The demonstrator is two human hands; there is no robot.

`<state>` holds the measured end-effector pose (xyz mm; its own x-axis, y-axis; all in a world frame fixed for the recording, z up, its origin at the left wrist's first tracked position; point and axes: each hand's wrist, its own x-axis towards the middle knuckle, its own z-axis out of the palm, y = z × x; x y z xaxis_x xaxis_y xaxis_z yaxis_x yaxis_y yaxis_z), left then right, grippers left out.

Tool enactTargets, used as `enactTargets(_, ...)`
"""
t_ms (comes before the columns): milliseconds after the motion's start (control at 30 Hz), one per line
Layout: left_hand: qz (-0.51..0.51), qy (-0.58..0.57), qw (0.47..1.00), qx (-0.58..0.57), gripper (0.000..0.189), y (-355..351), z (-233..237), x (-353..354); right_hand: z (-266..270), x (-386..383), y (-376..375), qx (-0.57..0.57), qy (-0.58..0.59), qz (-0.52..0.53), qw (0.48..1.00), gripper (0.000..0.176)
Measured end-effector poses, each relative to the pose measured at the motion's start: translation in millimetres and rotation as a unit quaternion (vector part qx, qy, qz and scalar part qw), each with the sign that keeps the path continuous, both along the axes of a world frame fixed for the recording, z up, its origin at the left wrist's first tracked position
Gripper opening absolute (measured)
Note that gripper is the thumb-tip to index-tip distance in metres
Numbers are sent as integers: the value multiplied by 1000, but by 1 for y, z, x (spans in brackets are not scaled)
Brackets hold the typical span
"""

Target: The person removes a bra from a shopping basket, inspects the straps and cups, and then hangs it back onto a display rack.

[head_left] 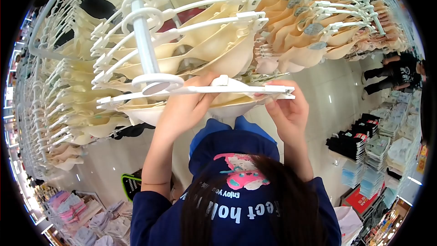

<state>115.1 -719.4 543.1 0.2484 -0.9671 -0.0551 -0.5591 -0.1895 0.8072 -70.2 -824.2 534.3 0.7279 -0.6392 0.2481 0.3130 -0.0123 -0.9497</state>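
A cream bra [234, 110] hangs from a white clip hanger [195, 90] on the front end of a grey rack arm [144, 41], at chest height. My left hand [193, 105] is closed on the bra near its middle, just under the hanger bar, with its fingertips hidden behind the fabric. At the hanger's right end, my right hand [289, 109] pinches the bra's edge beside the clip, thumb in front and fingers behind. Several more cream bras [218, 54] hang close behind this one on the same arm.
Peach bras [296, 32] fill a neighbouring arm at the upper right, and more cream ones [86, 114] hang at left. Folded clothes [373, 150] are stacked at lower right. A person in dark clothes [398, 73] stands at far right on the tiled floor [318, 95].
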Motion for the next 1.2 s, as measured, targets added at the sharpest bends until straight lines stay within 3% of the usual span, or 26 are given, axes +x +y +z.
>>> enactTargets(133,-15,99,995,8,24,0,-8,5,0,6,2,-38,0,-40,998,32)
enactTargets(333,-55,-83,985,-138,36,-1,-10,2,-12,9,11,7,18,-117,993,40)
enactTargets(467,-125,-168,971,-116,39,0,-15,4,-33,8,11,13,35,-154,987,38)
enactTargets(567,-171,-50,984,15,40,3,-10,1,-32,7,12,34,24,-145,989,35)
enactTargets(700,-193,-98,976,-28,45,5,-16,2,-31,8,13,29,11,-126,992,34)
enactTargets(933,-152,-137,967,-150,40,10,-12,0,-35,8,20,37,-2,-150,988,42)
enactTargets(1200,-67,-227,931,-279,40,52,-19,-15,-55,-14,33,-65,61,-286,954,52)
